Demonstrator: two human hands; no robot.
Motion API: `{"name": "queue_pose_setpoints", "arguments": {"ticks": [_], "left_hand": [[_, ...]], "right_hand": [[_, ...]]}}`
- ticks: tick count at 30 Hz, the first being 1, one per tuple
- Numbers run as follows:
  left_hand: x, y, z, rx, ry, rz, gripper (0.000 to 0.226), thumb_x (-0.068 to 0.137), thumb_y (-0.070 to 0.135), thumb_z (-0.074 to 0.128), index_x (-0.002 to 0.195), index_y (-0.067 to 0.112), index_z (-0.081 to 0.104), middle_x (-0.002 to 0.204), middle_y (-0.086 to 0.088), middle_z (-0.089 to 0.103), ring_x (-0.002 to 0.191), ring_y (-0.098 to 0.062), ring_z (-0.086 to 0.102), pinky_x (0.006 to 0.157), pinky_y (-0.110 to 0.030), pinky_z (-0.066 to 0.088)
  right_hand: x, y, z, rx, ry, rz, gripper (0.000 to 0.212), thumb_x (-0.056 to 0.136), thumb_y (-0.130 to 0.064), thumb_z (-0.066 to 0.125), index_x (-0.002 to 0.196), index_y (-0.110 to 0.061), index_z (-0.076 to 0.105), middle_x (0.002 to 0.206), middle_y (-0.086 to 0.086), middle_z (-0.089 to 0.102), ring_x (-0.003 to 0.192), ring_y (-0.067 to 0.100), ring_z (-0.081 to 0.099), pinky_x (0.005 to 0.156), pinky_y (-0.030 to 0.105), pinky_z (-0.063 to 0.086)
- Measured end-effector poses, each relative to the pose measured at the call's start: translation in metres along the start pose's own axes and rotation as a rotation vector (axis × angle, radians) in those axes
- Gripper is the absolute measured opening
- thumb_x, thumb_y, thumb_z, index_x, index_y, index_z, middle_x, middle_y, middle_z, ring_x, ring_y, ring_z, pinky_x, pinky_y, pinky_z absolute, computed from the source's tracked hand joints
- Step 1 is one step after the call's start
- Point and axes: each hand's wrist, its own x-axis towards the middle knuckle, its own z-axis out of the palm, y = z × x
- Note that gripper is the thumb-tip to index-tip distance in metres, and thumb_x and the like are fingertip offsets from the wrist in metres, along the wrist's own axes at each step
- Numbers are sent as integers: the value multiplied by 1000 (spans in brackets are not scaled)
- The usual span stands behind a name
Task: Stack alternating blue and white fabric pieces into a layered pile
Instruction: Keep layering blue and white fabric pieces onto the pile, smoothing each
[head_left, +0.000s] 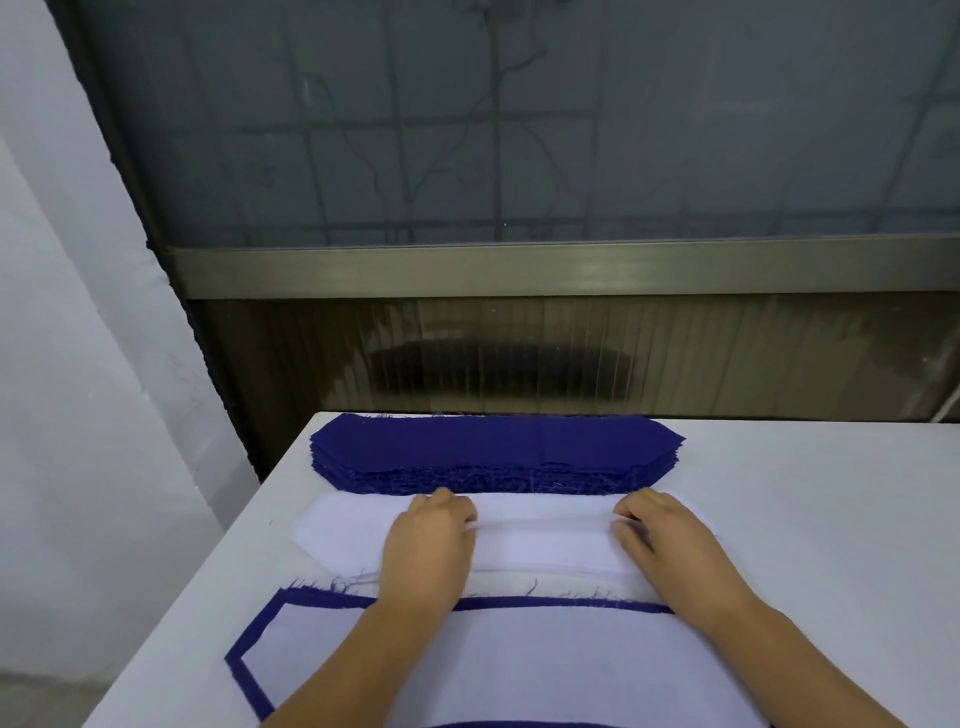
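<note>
— How were the hands set?

— Both reached forward, palms down, forearms angled in from the near edge. The left hand had its fingers curled and pinched the top white piece at its left part; the right hand did the same at the right part, fingertips bent inward onto the cloth. The piece was slightly lifted and creased between them.

— And beneath them?

— The white stack, lying under both hands, its pointed left end sticking out past the left hand.

— Beyond the fingers?

— The blue stack, just past the fingertips, touching or nearly touching the white stack's far edge, frayed threads along its front.

— Nearer than the hands?

— The layered pile lay under both forearms, a white piece on top with a blue border showing round it. All rested on the white table.
</note>
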Motion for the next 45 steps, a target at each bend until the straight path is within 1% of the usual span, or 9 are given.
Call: {"name": "queue_pose_setpoints", "arguments": {"ticks": [5,9,13,18,21,25,30,35,45], "left_hand": [[-10,-64,-49,112,-29,-111,21,98,28,45,108,30,64,107,9,60,90,-7,53,82,-14,41],[-30,-86,-88,116,-67,6,25,91,15,60,111,25,70,112,7,63,102,-11,55,88,-15,39],[-63,-85,-107,101,118,198,35,56,-5,86,83,17,78,85,2,70,74,-16,64,72,-15,44],[-101,-93,-96,38,156,357,37,58,1,55,85,13,77,90,3,67,85,-6,49,74,-18,40],[-113,-93,-90,3,118,335,45,49,-3,54,86,12,77,93,3,67,88,-6,50,77,-19,41],[-121,-97,-87,2,80,334,44,62,9,42,89,15,77,98,5,67,92,-5,51,81,-19,41],[-126,-102,-85,12,43,260,44,52,-1,67,92,17,78,102,4,70,92,-11,61,84,-17,41],[-129,-104,-87,5,8,203,40,60,6,59,95,14,77,106,2,70,98,-6,52,97,-2,22],[-133,-105,-98,-23,45,154,40,83,36,41,90,24,78,104,17,69,96,0,57,85,-20,41]], "right_hand": [[1,-1,-8,74,-68,51,17,94,-15,51,79,-25,52,84,-13,57,83,8,52,74,14,41],[-8,-4,-35,125,-63,29,15,94,-17,54,82,-25,57,83,-14,60,82,5,55,74,17,44],[-49,-5,-51,33,122,-161,7,93,-27,54,88,-30,58,90,-25,56,88,-2,53,75,11,41],[-101,3,-40,-42,172,-399,51,101,-44,26,89,-20,70,103,-15,63,97,-3,53,84,16,42],[-112,4,-35,-59,177,-403,58,101,-46,22,89,-19,72,104,-12,65,98,-3,53,89,11,39],[-116,1,-35,-80,226,-424,58,102,-45,24,89,-17,74,105,-10,67,99,-1,53,93,9,35],[-121,1,-34,-104,241,-482,54,102,-39,29,84,-17,75,102,-8,69,96,2,57,82,20,47],[-125,0,-37,-88,227,-505,53,102,-39,30,85,-19,77,102,-8,69,96,2,57,80,22,48],[-128,-7,-49,-21,101,-361,28,87,-37,49,85,-26,75,100,-16,64,94,-7,53,84,8,40]]}}
